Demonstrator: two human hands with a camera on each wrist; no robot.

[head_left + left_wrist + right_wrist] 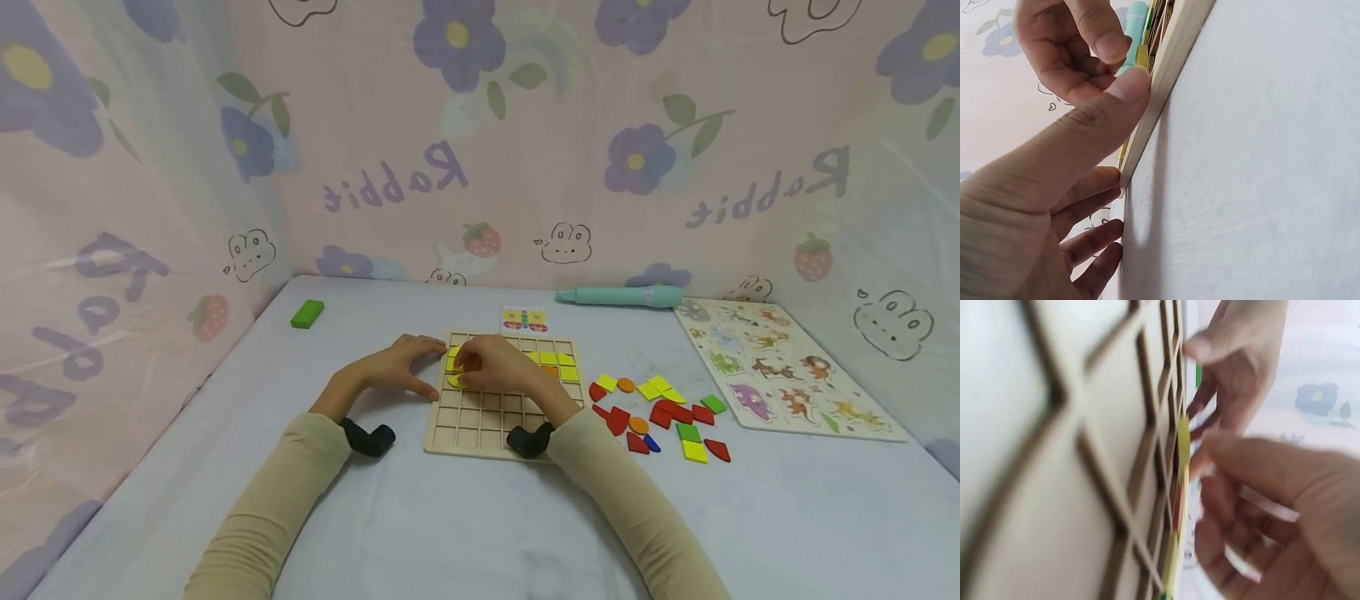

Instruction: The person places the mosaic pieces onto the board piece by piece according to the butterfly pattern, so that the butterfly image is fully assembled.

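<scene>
My left hand [397, 364] is at the left side of a wooden grid board [480, 429], its thumb [1132, 84] against the board's edge and its fingers spread toward the far corner. Above the board's upper left cells, my right hand [495, 364] has bent fingers, with the thumb [1229, 449] apart from them. A yellow piece with a curved edge [453, 382] lies just below its fingertips; a small gap shows between thumb and piece in the right wrist view. Yellow squares [567, 360] and an orange piece [550, 372] sit in the grid, partly hidden by this hand.
Behind the board lies a pattern card [525, 322]. Loose red, yellow, orange, green and blue pieces [660, 412] are scattered to the right, beside an animal picture board [787, 367]. A teal pen [618, 297] lies at the back; a green block [307, 314] is far left.
</scene>
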